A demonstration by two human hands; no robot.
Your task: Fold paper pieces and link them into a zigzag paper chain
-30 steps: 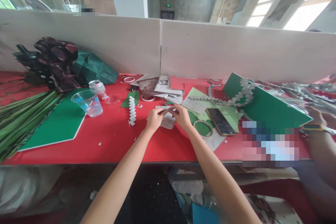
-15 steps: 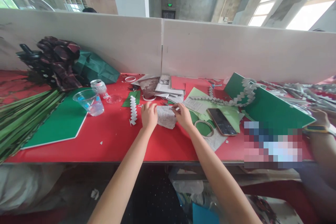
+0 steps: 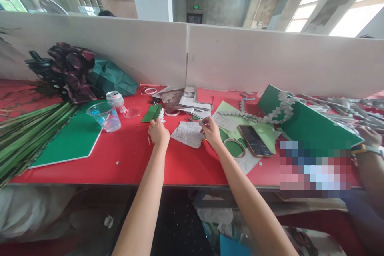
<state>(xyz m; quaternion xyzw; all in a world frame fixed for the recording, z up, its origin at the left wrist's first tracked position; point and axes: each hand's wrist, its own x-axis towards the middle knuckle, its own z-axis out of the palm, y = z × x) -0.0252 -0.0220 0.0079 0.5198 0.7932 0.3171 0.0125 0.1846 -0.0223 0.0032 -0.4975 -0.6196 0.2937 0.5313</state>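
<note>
My left hand [image 3: 159,132] is closed over a white zigzag chain of folded paper [image 3: 162,116], whose upper end shows beyond the fingers; the hand hides its middle. My right hand [image 3: 211,130] pinches a small folded paper piece [image 3: 201,121] between thumb and fingertips. Between the two hands, a printed or written sheet of paper [image 3: 187,134] lies on the red tabletop [image 3: 186,168]. Just behind my left hand is a dark green card [image 3: 149,114].
A phone [image 3: 255,140] and a tape roll [image 3: 234,148] lie right of my right hand. Farther right, a longer paper chain [image 3: 255,118] reaches a green board [image 3: 318,126], near another person's hand [image 3: 370,136]. Leftward stand a plastic cup [image 3: 105,118] and a can [image 3: 116,100].
My left hand has moved left from beside the sheet onto the zigzag paper chain, which was lying free. My right hand stays near the sheet, still pinching the small piece.
</note>
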